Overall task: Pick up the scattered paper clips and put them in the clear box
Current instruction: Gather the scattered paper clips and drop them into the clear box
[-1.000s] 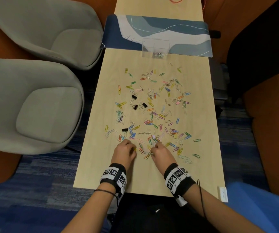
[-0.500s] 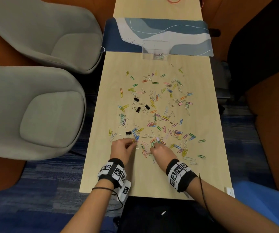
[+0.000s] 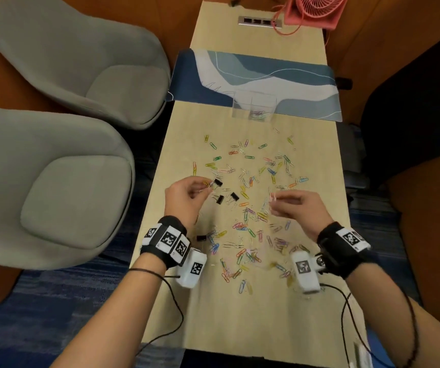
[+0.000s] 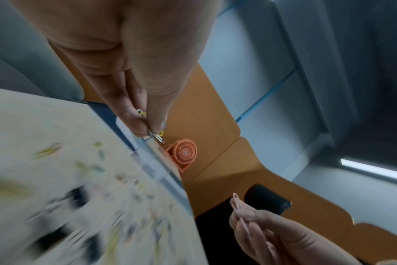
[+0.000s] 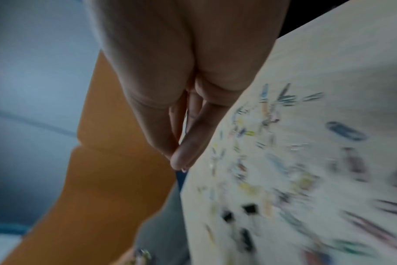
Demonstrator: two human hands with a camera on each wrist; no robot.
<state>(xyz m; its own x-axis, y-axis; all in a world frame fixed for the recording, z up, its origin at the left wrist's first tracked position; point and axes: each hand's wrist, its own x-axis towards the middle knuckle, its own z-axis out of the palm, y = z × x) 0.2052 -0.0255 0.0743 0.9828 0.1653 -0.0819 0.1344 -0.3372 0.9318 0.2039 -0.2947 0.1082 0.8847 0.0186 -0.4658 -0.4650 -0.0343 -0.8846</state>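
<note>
Several coloured paper clips [image 3: 250, 221] lie scattered over the middle of the light wooden table [image 3: 240, 314]. My left hand [image 3: 205, 185] is raised above them and pinches a small bunch of clips [image 4: 153, 130], yellow and silver ones among them. My right hand [image 3: 273, 199] is also lifted and pinches a pale pink clip [image 4: 237, 204] between thumb and fingers. The clear box [image 3: 254, 108] stands at the far end of the scatter, on the edge of the blue mat, with a few clips inside. The right wrist view is blurred and shows only my pressed fingertips [image 5: 181, 159].
A few black binder clips [image 3: 226, 196] lie among the paper clips. A blue and white mat [image 3: 293, 83] crosses the table behind the box. A pink fan [image 3: 311, 10] stands at the far end. Two grey chairs [image 3: 54, 181] are at the left.
Both hands have lifted off the near part of the scatter and moved forward and apart, each now carrying clips picked up from the table.
</note>
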